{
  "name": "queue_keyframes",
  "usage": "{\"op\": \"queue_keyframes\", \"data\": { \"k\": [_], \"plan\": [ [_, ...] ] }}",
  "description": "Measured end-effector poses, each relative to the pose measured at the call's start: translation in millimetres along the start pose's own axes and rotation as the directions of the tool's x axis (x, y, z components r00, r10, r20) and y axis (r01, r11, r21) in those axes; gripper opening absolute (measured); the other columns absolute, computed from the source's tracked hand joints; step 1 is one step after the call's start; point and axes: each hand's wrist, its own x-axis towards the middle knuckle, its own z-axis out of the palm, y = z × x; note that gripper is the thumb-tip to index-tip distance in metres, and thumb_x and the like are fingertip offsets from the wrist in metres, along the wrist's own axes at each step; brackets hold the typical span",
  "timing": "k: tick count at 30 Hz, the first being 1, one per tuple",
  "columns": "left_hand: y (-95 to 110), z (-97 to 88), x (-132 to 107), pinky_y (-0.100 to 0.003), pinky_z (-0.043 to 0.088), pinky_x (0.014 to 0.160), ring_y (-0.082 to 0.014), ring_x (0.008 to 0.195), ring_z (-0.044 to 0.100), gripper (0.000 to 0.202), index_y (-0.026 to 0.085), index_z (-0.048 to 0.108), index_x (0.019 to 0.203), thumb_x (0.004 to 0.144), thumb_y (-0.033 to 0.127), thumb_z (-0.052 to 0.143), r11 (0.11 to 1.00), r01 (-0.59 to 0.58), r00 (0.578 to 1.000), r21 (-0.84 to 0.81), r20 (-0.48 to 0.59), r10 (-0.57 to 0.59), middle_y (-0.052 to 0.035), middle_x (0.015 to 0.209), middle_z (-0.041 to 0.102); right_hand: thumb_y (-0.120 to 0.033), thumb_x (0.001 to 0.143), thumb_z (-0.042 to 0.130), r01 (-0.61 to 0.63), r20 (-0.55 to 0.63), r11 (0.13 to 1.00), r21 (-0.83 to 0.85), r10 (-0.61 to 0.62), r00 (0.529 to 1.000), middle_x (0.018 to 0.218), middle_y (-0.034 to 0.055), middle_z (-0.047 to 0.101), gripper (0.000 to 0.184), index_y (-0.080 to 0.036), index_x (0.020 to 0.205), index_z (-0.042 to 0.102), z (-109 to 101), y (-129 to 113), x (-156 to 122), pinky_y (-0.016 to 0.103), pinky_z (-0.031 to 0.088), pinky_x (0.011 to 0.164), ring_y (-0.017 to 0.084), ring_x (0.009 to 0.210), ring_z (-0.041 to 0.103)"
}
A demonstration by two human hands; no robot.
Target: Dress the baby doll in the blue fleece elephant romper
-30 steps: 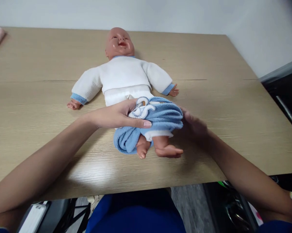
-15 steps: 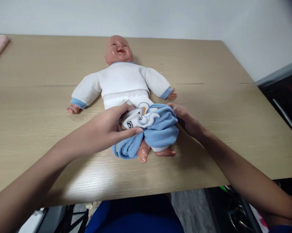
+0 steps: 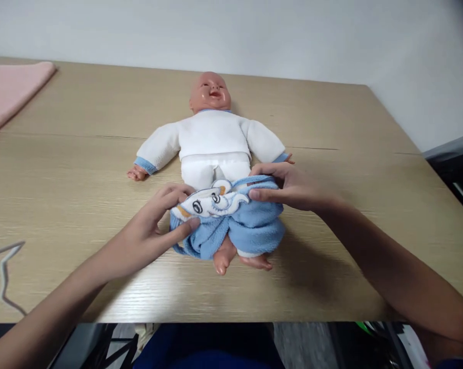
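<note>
On its back on the table lies a baby doll [image 3: 215,133], head toward the wall, arms spread, wearing a white top with blue cuffs. Blue pants [image 3: 254,225] with an embroidered white animal face are bunched around its lower legs, and both bare feet poke out below. White cloth covers the hips and thighs above the pants. My left hand [image 3: 169,215] grips the waistband's left side, thumb over the front. On the right side, my right hand [image 3: 277,187] pinches the waistband between thumb and fingers.
A pink folded cloth [image 3: 16,92] lies at the table's far left. A thin white bent wire [image 3: 6,271], perhaps part of a hanger, is at the near left. Behind the table [image 3: 350,123] stands a pale wall; dark objects are at the right edge.
My right hand has come from the side onto the front of the waistband, thumb now on top. My left hand has shifted to the pants' outer left edge. The view has swung left.
</note>
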Motion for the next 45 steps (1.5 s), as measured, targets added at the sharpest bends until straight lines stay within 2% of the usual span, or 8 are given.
{"op": "queue_keyframes", "data": {
  "k": [5, 10, 19, 24, 29, 32, 35, 45],
  "plan": [
    [-17.7, 8.0, 7.1, -0.048, 0.045, 0.126, -0.0308, 0.142, 0.062, 0.015, 0.022, 0.064, 0.124, 0.116, 0.033, 0.061, 0.976, -0.115, 0.943, 0.185, -0.290, 0.166, -0.0123, 0.147, 0.068, -0.054, 0.097, 0.090, 0.062, -0.268, 0.997, 0.053, -0.046, 0.962, 0.089, -0.0014, 0.062, 0.036, -0.023, 0.100, 0.073, 23.3, 14.2, 6.3, 0.031, 0.037, 0.069, 0.015, 0.078, 0.051],
    [-31.3, 0.7, 36.7, -0.039, 0.054, 0.081, -0.0250, 0.088, 0.065, 0.020, 0.023, 0.057, 0.111, 0.115, 0.043, 0.059, 0.983, -0.010, 0.954, 0.183, -0.292, 0.064, -0.0026, 0.095, 0.065, -0.053, 0.102, 0.084, 0.084, -0.371, 0.981, 0.174, -0.014, 0.929, 0.082, -0.0040, 0.061, 0.034, -0.026, 0.102, 0.064, 37.3, 30.6, 20.4, 0.030, 0.035, 0.062, 0.014, 0.070, 0.049],
    [-88.1, -33.3, 102.6, -0.033, 0.062, 0.076, -0.0219, 0.078, 0.070, 0.064, 0.020, 0.076, 0.111, 0.089, 0.079, 0.088, 0.854, 0.159, 0.979, -0.495, 0.191, -0.072, -0.0046, 0.084, 0.073, -0.068, 0.091, 0.086, 0.158, -0.455, 0.928, 0.337, 0.014, 0.890, 0.085, -0.0030, 0.060, 0.048, -0.027, 0.097, 0.062, 46.9, 55.8, 50.6, 0.032, 0.047, 0.073, 0.018, 0.079, 0.055],
    [-91.0, -49.1, 114.1, -0.034, 0.062, 0.070, -0.0223, 0.071, 0.070, 0.066, 0.018, 0.083, 0.095, 0.074, 0.079, 0.099, 0.889, 0.105, 0.973, -0.445, 0.232, 0.002, -0.0069, 0.081, 0.077, -0.052, 0.102, 0.080, 0.246, -0.603, 0.967, 0.057, -0.163, 0.781, 0.089, -0.0015, 0.064, 0.031, -0.026, 0.097, 0.063, 46.6, 55.6, 44.2, 0.035, 0.049, 0.081, 0.019, 0.084, 0.061],
    [-60.7, -56.6, 97.2, -0.035, 0.065, 0.091, -0.0257, 0.103, 0.076, 0.036, 0.023, 0.086, 0.112, 0.093, 0.053, 0.094, 0.980, -0.025, 0.979, -0.195, 0.194, 0.064, -0.0082, 0.111, 0.082, -0.045, 0.108, 0.074, 0.218, -0.668, 0.952, -0.216, -0.307, 0.678, 0.098, 0.0009, 0.066, 0.022, -0.026, 0.102, 0.063, 45.3, 54.1, 38.5, 0.037, 0.050, 0.086, 0.020, 0.090, 0.063],
    [-57.5, -48.3, 87.2, -0.039, 0.058, 0.111, -0.0284, 0.125, 0.068, 0.035, 0.023, 0.082, 0.119, 0.100, 0.052, 0.087, 0.980, -0.196, 0.978, -0.034, -0.079, 0.193, -0.0107, 0.132, 0.074, -0.047, 0.111, 0.069, 0.185, -0.647, 0.964, -0.193, -0.267, 0.714, 0.087, -0.0020, 0.061, 0.022, -0.028, 0.107, 0.059, 42.3, 57.9, 42.2, 0.036, 0.046, 0.075, 0.019, 0.078, 0.057],
    [-67.5, -39.3, 91.8, -0.043, 0.059, 0.103, -0.0271, 0.104, 0.069, 0.041, 0.021, 0.075, 0.115, 0.106, 0.061, 0.076, 0.989, -0.147, 0.971, -0.010, -0.190, 0.142, -0.0062, 0.106, 0.070, -0.056, 0.111, 0.068, 0.150, -0.616, 0.981, -0.122, -0.194, 0.763, 0.081, -0.0033, 0.053, 0.030, -0.028, 0.107, 0.057, 35.2, 66.8, 53.3, 0.035, 0.041, 0.069, 0.018, 0.072, 0.050],
    [-103.2, -44.7, 144.1, -0.038, 0.062, 0.105, -0.0304, 0.115, 0.080, 0.066, 0.017, 0.082, 0.133, 0.087, 0.062, 0.098, 0.845, 0.071, 0.994, -0.531, 0.113, -0.013, -0.0165, 0.131, 0.084, -0.072, 0.097, 0.076, 0.126, -0.582, 0.988, 0.093, -0.049, 0.812, 0.087, -0.0019, 0.057, 0.048, -0.027, 0.099, 0.061, 21.7, 82.4, 69.8, 0.031, 0.043, 0.073, 0.019, 0.082, 0.051]
  ]
}}
